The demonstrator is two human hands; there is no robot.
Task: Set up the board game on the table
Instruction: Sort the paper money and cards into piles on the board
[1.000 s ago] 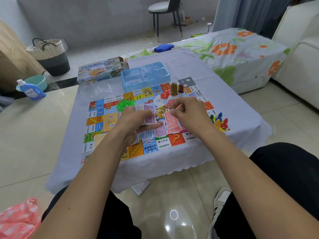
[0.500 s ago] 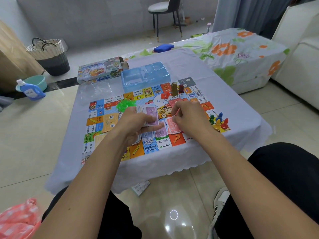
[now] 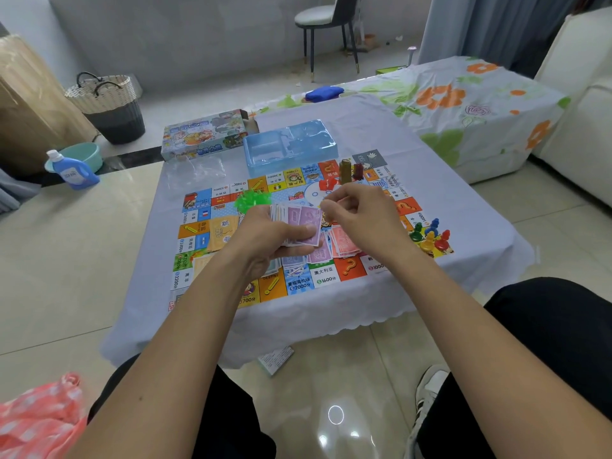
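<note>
The colourful game board lies flat on the lilac-covered table. My left hand grips a fanned stack of play money, a purple bill on top, above the board's middle. Beside it, my right hand has curled fingers, thumb and forefinger pinching the stack's top right corner. Under the hands lie a red bill pile and a purple bill pile. Coloured pawns stand at the board's right edge, green houses at its upper left.
A blue plastic tray and the game box sit behind the board, with clear wrap beside them. Red pieces and brown pieces stand on the far edge. A leaflet lies on the floor.
My right hand laid a red bill on the red pile, then rose back left to the stack. The left hand stayed in place holding the money.
</note>
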